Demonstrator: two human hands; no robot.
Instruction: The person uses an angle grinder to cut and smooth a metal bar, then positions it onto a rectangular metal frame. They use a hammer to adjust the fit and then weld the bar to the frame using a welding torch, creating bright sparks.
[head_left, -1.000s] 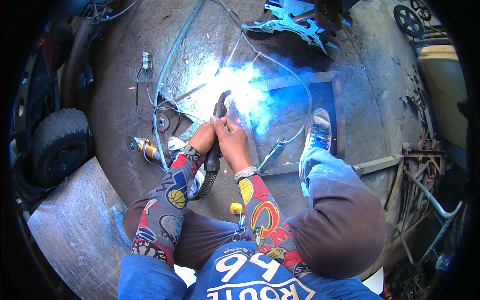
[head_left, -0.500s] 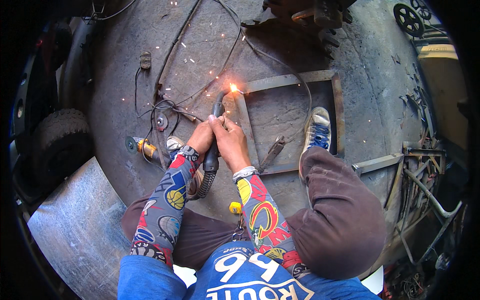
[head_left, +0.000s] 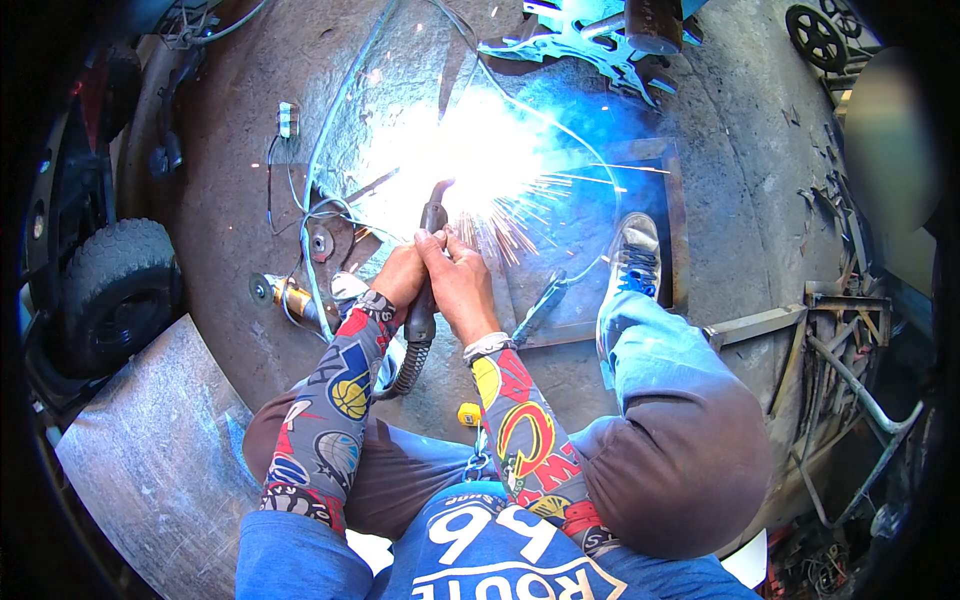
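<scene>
A black welding torch (head_left: 432,208) with a ribbed hose is gripped in my left hand (head_left: 398,270) and my right hand (head_left: 458,282), both with fingers wrapped round its handle. At its tip, a white glare (head_left: 460,150) with sparks and blue smoke hides the corner of a rectangular steel frame (head_left: 674,220). A cable clamp (head_left: 540,305) lies near the frame's lower bar. Left of my hands are a yellow angle grinder (head_left: 298,300), a metal disc (head_left: 322,243) and loose cables. A yellow tape measure (head_left: 470,414) is below the torch, between my legs.
A tyre (head_left: 115,295) and dark vehicle parts line the left, above a metal sheet (head_left: 150,430). My shoe (head_left: 634,255) is inside the frame. Cut metal parts (head_left: 590,50) sit at the top. Steel bars and tubes (head_left: 865,380), black wheels (head_left: 815,38) and metal scrap crowd the right.
The bright arc at the torch tip dimmed to a small orange glow half a second ago and now flares white again, with spraying sparks. My hands have hardly moved.
</scene>
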